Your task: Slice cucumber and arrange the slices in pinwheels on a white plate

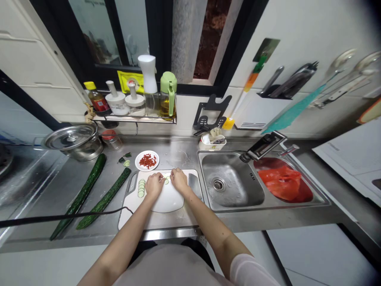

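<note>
Head view: left hand (155,185) and right hand (179,181) were at the far side of the white plate (168,203), fingers curled, a cucumber slice (166,181) between them; whether either gripped it, I could not tell. 2 long cucumbers (107,198) lay left of the cutting board (127,202)

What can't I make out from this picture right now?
All in the head view:
- Left hand, right hand: too small to tell which grips the slice, if either.
- White dish: partly hidden by the hands.
- Pot: inside hidden by its lid.
- Red bag: any contents hidden by the bag itself.
- Sauce bottle: label too small to read.
</note>
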{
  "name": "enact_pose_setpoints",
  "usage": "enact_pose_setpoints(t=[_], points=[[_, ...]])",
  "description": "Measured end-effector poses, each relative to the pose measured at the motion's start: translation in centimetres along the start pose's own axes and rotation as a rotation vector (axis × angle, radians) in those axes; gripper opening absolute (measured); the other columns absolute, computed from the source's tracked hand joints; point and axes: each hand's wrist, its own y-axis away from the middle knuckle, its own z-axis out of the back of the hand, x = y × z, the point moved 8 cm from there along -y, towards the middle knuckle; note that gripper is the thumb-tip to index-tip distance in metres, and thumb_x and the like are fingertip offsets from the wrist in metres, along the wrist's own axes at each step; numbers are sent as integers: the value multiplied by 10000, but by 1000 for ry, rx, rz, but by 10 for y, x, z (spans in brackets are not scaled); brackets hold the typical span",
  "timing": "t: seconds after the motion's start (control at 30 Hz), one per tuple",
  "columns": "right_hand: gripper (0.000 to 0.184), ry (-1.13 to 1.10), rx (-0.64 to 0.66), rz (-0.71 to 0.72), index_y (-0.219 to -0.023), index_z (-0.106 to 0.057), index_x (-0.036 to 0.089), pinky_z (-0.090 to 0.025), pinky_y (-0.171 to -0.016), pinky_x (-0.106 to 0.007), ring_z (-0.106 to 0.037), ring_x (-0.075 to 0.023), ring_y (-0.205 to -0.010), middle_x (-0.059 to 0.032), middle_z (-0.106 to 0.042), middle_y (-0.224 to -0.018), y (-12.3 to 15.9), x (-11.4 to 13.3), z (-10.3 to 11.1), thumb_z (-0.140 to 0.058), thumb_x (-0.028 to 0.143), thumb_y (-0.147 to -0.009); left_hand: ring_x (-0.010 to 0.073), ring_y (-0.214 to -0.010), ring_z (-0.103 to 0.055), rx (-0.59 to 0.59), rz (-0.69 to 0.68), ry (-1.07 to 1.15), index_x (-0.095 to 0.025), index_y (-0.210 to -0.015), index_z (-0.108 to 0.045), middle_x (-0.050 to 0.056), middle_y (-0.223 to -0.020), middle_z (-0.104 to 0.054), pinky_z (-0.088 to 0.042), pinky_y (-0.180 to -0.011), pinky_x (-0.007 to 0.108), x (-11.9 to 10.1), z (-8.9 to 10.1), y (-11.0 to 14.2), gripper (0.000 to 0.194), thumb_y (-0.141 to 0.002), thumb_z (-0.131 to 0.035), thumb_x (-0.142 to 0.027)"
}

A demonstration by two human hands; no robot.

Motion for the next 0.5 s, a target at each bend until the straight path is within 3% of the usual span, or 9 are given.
enact_pose_setpoints(t=[0.5], points=[[175, 10, 4, -7, -1020, -600, 205, -381, -773, -275, -529, -202, -1020, -85, -602, -1084, -2, 0, -3, -509, 311, -916, 234, -950, -567, -1, 23, -41, -259, -885, -660, 44, -960, -679, -376, -715, 297, 4, -6, -4, 209, -859, -537, -426]])
